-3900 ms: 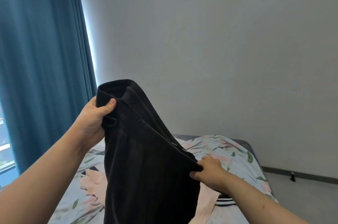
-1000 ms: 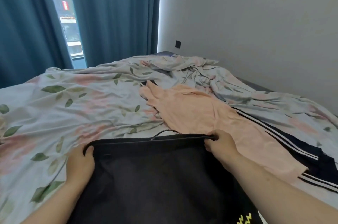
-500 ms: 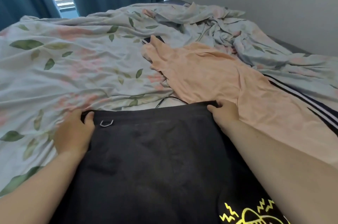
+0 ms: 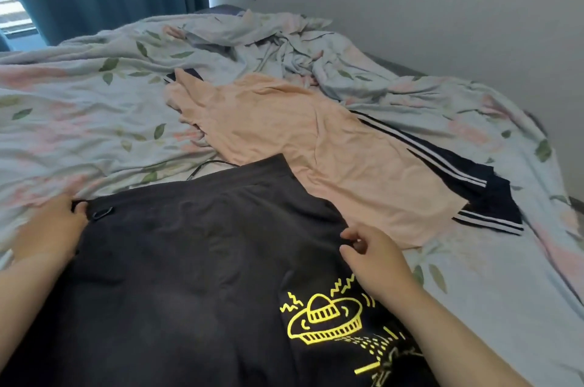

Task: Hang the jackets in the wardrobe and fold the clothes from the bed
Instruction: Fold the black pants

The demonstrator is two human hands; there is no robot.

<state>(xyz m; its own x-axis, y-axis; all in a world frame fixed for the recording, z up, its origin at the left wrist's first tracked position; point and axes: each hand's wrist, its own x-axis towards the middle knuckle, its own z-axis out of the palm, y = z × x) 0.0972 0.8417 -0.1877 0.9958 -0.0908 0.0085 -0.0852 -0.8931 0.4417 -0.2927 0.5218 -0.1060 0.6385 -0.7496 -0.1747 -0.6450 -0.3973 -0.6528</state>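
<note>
Fingers (image 4: 350, 233) of the right hand (image 4: 376, 257) pinch the black garment (image 4: 189, 276) at its right edge; the left hand (image 4: 47, 228) — blurred — grips its top corner. It lies flat on the bed (image 4: 79, 121), touching a peach top (image 4: 284, 140).

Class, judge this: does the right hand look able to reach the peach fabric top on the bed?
Probably yes: the right hand pinches the black printed garment right beside the peach fabric top, nothing lying between them.
</note>
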